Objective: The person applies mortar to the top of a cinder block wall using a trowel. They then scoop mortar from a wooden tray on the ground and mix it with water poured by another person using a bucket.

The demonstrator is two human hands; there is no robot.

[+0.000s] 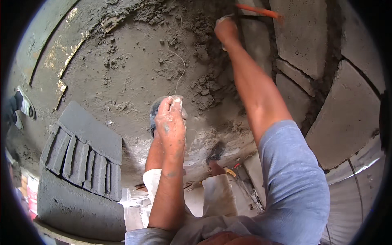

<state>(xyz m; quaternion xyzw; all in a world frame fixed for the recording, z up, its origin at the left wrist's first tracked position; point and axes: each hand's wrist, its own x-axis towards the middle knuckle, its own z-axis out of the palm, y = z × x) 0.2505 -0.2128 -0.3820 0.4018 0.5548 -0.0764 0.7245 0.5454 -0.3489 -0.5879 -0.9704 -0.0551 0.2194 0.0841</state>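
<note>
A stack of grey blocks (81,163) sits at the lower left, flat slabs leaning in a row on top — beside it, at the far left edge, a red and white package (29,192), too blurred to read its shape. The left hand (171,118) is held out mid-frame, fingers pinched on a thin string (179,61) that runs up over the mortar-strewn floor (122,73). The right hand (226,29) reaches far up to the block wall (302,36), near an orange-handled tool (257,11) — whether it grips it, I cannot tell.
</note>
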